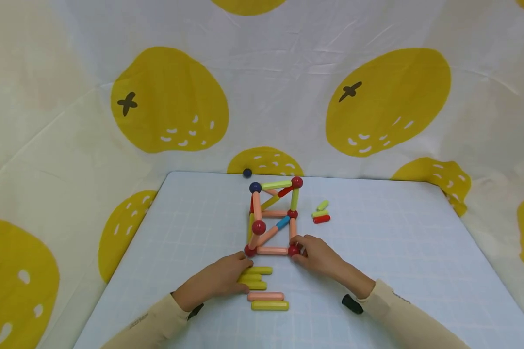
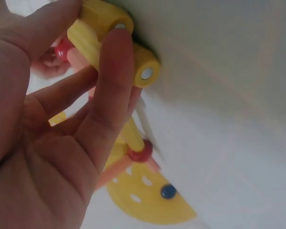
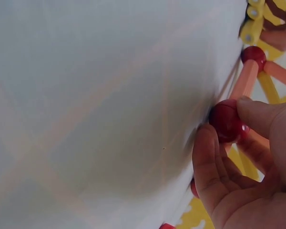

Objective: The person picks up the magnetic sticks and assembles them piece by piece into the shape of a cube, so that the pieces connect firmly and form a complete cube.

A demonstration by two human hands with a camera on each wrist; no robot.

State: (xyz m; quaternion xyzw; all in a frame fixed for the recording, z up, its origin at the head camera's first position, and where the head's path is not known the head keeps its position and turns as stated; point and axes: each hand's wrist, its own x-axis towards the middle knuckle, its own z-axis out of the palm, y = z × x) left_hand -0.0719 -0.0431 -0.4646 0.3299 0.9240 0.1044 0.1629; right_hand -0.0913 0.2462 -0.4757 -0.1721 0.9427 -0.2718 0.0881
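A frame of magnetic rods and balls (image 1: 272, 250) stands mid-table. At its near right corner my right hand (image 1: 319, 257) pinches a red ball (image 3: 225, 120) between thumb and fingers. Salmon rods (image 3: 244, 81) run from that ball to other red balls. My left hand (image 1: 220, 278) is at several yellow rods (image 1: 261, 270) lying side by side in front of the frame. In the left wrist view its thumb and a finger grip the yellow rods (image 2: 145, 64), whose silver end magnets show. The frame's upper corners carry a dark blue ball (image 1: 255, 187) and red balls (image 1: 297, 182).
Nearer me lie a salmon rod (image 1: 265, 296) and another yellow rod (image 1: 270, 306). Right of the frame are two short lime rods (image 1: 322, 205) and a short red rod (image 1: 321, 219). A loose dark blue ball (image 1: 247, 173) sits at the far edge, before a fruit-patterned cloth (image 1: 279, 97).
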